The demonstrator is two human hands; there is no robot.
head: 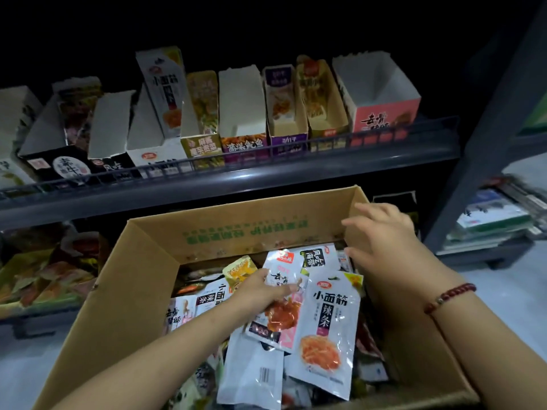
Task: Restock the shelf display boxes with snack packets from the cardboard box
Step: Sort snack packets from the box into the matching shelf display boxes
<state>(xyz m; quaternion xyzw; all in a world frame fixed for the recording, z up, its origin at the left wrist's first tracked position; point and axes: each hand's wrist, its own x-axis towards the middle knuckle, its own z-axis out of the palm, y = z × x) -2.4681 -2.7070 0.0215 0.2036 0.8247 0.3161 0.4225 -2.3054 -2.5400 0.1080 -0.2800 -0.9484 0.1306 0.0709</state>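
Many display boxes (242, 113) along a dark wire-railed shelf (225, 179).

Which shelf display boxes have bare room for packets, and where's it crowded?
Free: the pink-fronted display box at the right end of the row, the white-walled box beside the purple box, and the white box further left all show bare interiors. Crowded: the cardboard box, heaped with packets beneath both hands.
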